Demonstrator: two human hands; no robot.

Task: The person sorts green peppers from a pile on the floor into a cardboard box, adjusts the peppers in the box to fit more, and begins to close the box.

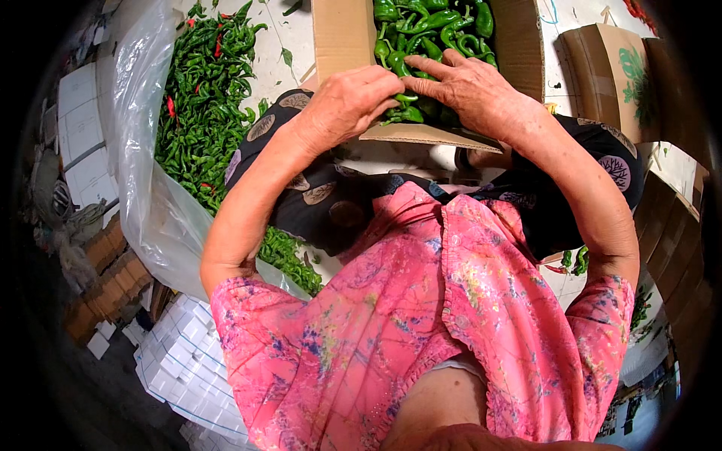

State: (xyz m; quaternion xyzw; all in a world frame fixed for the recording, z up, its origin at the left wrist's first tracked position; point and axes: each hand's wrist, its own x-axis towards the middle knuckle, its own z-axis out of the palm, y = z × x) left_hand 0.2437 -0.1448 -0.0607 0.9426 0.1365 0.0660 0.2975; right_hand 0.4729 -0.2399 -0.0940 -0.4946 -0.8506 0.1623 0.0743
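Glossy green peppers [434, 22] fill an open cardboard box [344, 39] in front of me. My left hand [358, 98] reaches over the box's near left corner with its fingers curled together at the peppers. A small green pepper [405, 97] shows right beside those fingertips; whether they grip it is hidden. My right hand [471, 90] lies over the peppers from the right, palm down and fingers apart. Its index fingertip is close to the left hand's fingers. The box's near flap [431, 137] is folded outward beneath both wrists.
A large heap of thin green peppers [197, 129] with a few red ones lies at left, bordered by a clear plastic sheet [141, 101]. Cardboard boxes [606, 79] stand at right. White boxes [183, 361] are stacked at lower left. Loose peppers [581, 260] lie on the floor.
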